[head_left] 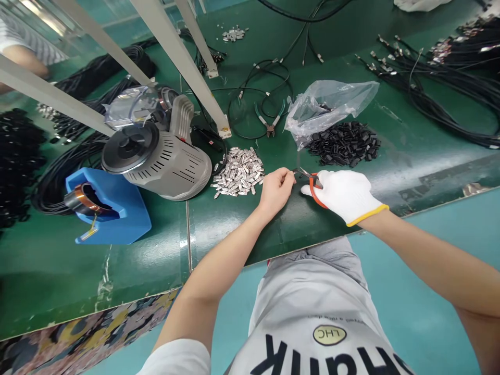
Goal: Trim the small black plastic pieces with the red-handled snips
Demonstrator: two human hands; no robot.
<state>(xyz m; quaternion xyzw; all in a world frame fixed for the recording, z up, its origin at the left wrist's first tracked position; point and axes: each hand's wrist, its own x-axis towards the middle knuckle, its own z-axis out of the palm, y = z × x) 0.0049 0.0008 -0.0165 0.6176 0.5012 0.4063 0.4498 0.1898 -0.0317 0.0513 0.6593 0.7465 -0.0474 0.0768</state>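
Our left grip (275, 191) is pinching something too tiny to see, gloved right grip (340, 197) closed on orange snips (314, 190) just beside it.

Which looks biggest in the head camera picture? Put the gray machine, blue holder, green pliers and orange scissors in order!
1. Gray machine
2. Blue holder
3. Green pliers and orange scissors: too close to rank, because a white glove hides part of the scissors.

Bright light makes white glare on the green surface (425, 177), with a soft shadow under the gloved right hand (341, 198). The wide lens bends the picture edges.
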